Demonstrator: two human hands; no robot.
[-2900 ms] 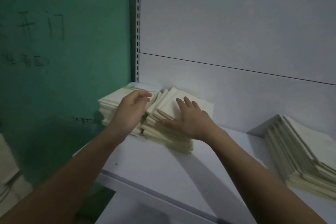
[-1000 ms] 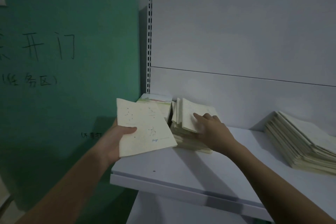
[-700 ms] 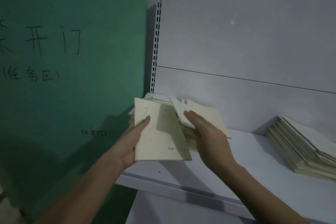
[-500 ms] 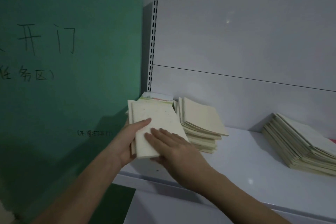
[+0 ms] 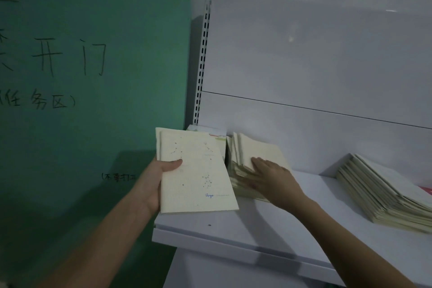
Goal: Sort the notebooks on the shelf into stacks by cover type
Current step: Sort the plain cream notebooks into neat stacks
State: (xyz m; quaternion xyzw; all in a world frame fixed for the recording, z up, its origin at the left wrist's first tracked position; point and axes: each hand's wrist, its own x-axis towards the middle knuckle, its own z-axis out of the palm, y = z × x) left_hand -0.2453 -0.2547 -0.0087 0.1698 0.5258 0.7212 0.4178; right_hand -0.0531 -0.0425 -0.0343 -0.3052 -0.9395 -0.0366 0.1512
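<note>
— Left hand (image 5: 156,179)?
— Gripping a thin bundle of cream notebooks (image 5: 197,173) at its left edge, thumb curled over the top cover, other fingers hidden beneath. Held above the left end of the white shelf (image 5: 292,236). Hard to count: at least two edges visible at the upper left corner.
— Top cover?
— Dotted with faint constellation lines and a small blue word at the lower right, too small to read with certainty.
— Right hand (image 5: 272,179)?
— Laid flat on the middle stack (image 5: 251,161), fingers straight and spread a little, pressing the upper covers. Fingertips near the stack's centre; lower notebooks partly hidden under the palm. No grip visible.
— Behind the held bundle?
— Another pile (image 5: 210,132), mostly covered; only a white top with a green and reddish strip showing at the back corner, just beside the middle stack.
— Further right?
— A fanned stack (image 5: 383,192) against the back panel (image 5: 304,65), well apart from the middle one, cut off by the picture's right edge. Something red (image 5: 426,190) peeking out beside it, impossible to identify.
— Left side?
— Green wall (image 5: 93,30) with dark handwritten characters, partly cut off at the frame edge. Dim light throughout, fine detail lost.
</note>
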